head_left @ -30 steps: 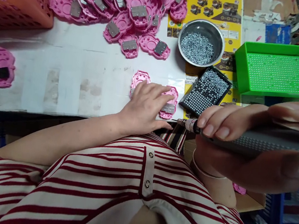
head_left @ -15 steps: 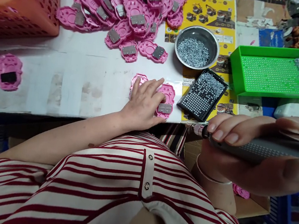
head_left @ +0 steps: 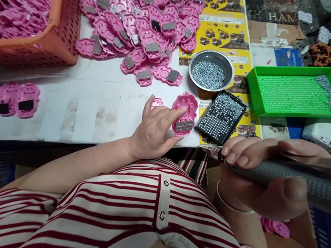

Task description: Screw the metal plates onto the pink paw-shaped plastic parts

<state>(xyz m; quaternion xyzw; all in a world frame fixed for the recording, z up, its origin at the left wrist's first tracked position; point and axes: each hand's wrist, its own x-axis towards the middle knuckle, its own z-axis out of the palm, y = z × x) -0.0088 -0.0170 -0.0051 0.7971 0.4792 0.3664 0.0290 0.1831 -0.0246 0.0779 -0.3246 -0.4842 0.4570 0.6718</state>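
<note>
My left hand (head_left: 154,130) has its thumb at the lower edge of a pink plastic casing (head_left: 187,106) and its index finger on the inside, gripping it. A grey metal plate (head_left: 184,125) lies across the casing's lower half. Behind my raised fingers, another pink casing (head_left: 157,103) shows only in part. My right hand (head_left: 262,168) is wrapped round a grey electric screwdriver (head_left: 280,173), whose bit points left toward the table's front edge. Close to the bit lies a black perforated tray (head_left: 210,125) of small screws.
Pink casings (head_left: 151,45) lie heaped at the back, near an orange basket (head_left: 63,35) of pink parts. A steel bowl (head_left: 232,74) and a green tray (head_left: 290,113) hold screws. Several casings (head_left: 27,93) sit in a row at the left. Below, a cardboard box (head_left: 298,245) contains pink parts.
My left fingers have shifted on the casing, which now looks tilted and slightly raised. The screwdriver tip has moved a little left. The whole view has shifted, showing more of the basket and heap.
</note>
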